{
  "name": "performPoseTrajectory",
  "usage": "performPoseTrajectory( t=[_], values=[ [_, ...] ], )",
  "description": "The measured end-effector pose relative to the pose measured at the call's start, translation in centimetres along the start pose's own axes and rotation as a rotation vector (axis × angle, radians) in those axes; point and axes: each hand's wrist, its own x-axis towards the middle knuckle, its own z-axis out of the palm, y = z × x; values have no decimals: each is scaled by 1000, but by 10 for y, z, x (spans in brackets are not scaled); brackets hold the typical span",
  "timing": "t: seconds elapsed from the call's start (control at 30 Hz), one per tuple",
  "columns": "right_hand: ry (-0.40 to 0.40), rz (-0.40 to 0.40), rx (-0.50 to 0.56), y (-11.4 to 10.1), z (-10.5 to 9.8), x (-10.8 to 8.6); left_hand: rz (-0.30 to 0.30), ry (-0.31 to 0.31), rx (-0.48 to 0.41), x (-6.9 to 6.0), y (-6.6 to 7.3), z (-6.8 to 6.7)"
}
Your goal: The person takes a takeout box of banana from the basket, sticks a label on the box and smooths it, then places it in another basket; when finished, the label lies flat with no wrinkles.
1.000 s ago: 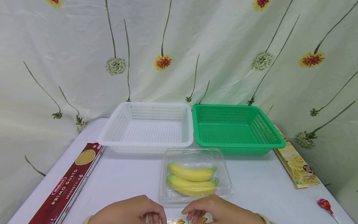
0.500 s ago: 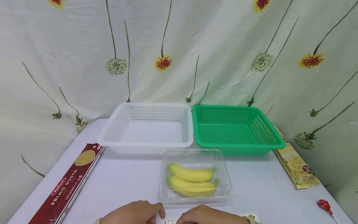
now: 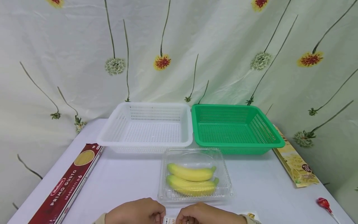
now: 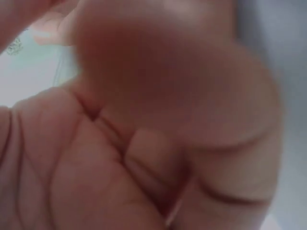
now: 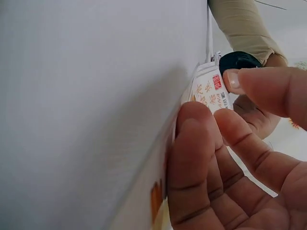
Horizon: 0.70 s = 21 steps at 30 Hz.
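A white printed label sheet [image 3: 169, 220] with banana pictures lies at the near table edge, partly under my hands. My left hand [image 3: 137, 211] is curled at the sheet's left part; its fingers pinch there, though the left wrist view is mostly blurred skin. My right hand [image 3: 208, 214] bends its fingers over the sheet from the right. In the right wrist view, its fingertips and thumb grip an end of the label sheet [image 5: 206, 88] bearing orange characters and a red stamp. Just beyond the hands sits a clear plastic clamshell box [image 3: 193, 155] with two bananas [image 3: 193, 172] inside.
Behind the box stand a white basket [image 3: 145, 144] and a green basket [image 3: 237, 145], side by side. A red spaghetti pack [image 3: 65, 185] lies left. On the right are a yellow noodle pack [image 3: 296, 163] and a red lollipop [image 3: 323, 203]. A flowered curtain [image 3: 223, 46] hangs behind.
Both hands have drawn lower and closer together over the label sheet. The left fingers have curled in, and the sheet's right end now shows beyond the right hand. The box stays put.
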Motion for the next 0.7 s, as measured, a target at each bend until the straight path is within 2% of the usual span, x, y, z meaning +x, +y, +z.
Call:
performPoseTrajectory(
  t=[0.1, 0.17, 0.33, 0.43, 0.57, 0.7],
  values=[
    [2, -4, -18, -4, 0, 1, 48, -40, -129, 4, -1, -1],
    [0, 24, 5, -9, -1, 2, 60, -65, -171, 6, 2, -2],
    [14, 11, -81, -7, 1, 7, 116, -120, -287, 10, 1, 1],
    [52, 4, -219, -8, 7, 12, 131, -150, -381, 10, 0, 3],
    [117, 63, -406, -12, 14, 20, 162, -155, -403, 10, 0, 4],
    [143, 132, -516, -14, 19, 25, 186, -158, -397, 11, 0, 5]
  ],
)
